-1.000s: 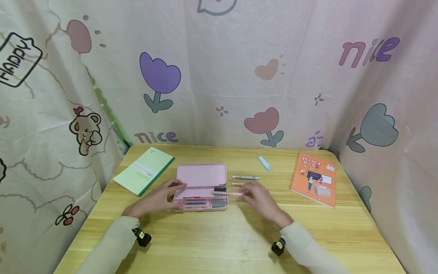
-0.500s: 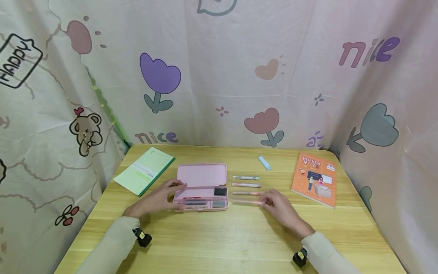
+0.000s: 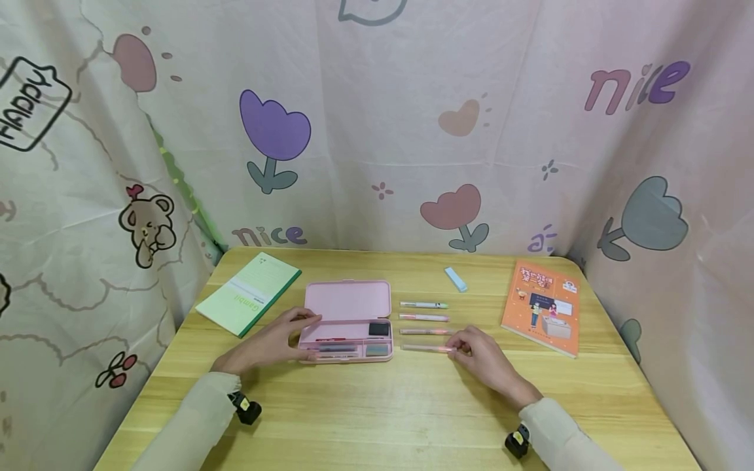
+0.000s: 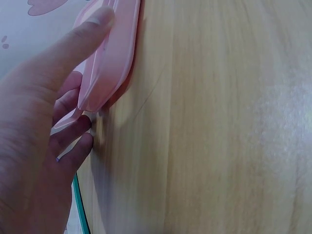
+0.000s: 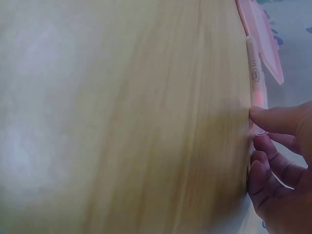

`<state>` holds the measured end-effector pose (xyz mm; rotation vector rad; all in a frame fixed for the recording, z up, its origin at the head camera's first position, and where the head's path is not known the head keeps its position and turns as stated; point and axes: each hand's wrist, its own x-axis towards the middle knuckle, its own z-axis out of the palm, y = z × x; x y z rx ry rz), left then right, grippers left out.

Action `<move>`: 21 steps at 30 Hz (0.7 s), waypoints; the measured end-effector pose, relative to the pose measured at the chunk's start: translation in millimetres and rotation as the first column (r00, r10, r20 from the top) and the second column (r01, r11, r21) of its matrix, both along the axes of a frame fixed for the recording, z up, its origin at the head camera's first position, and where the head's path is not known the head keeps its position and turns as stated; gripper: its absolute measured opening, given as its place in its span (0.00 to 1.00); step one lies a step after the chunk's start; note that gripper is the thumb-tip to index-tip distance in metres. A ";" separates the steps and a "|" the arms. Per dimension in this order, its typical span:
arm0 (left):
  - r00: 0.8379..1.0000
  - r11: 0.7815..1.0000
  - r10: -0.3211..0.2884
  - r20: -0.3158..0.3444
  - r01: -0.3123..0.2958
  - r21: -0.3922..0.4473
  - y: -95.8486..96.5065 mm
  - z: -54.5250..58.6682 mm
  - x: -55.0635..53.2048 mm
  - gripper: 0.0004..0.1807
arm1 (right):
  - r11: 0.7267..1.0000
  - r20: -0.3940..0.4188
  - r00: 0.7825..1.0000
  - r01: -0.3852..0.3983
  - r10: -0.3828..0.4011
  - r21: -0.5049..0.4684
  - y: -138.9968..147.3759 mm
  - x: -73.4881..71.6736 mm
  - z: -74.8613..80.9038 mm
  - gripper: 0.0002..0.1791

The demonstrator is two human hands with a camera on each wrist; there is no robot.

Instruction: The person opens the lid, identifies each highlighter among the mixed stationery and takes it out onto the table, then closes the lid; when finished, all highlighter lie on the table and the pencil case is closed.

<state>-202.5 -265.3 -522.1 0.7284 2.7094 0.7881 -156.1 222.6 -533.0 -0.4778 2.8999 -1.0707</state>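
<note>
A pink pencil case (image 3: 347,301) lies with its lid swung back on the table. My left hand (image 3: 268,343) holds its left end, thumb (image 4: 100,17) on the near wall and fingers behind. Inside the case are several pens (image 3: 337,349), a black block (image 3: 379,329) and a grey-green block (image 3: 377,350). My right hand (image 3: 485,360) pinches the right end of a clear pen with a pinkish part (image 3: 421,348), thumb and fingertips close at the tabletop. This pen is nearest me in a column of similar pens (image 3: 424,318), laid parallel right of the case.
A green notebook (image 3: 250,293) lies behind my left hand. At the far right is an orange book (image 3: 542,311). A small light-blue bar (image 3: 455,279) lies beyond the pens. Printed curtain (image 3: 377,131) hangs along the back and sides of the wooden table (image 3: 377,418).
My right hand has moved right and toward me with the pen, from over the case's right edge to the near end of the pen column. The left hand stays on the case.
</note>
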 end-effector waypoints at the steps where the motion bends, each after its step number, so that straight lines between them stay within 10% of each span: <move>1: 1.000 1.000 -0.001 -0.002 0.001 -0.001 0.1 0.0 0.1 0.52 | 1.000 0.002 1.000 0.002 -0.002 0.001 0.1 -0.2 -0.2 0.07; 21: 0.999 1.000 -0.021 -0.042 0.021 -0.006 -1.4 -1.5 -0.5 0.51 | 0.999 0.006 0.999 0.040 -0.040 0.006 1.4 -1.9 -4.2 0.07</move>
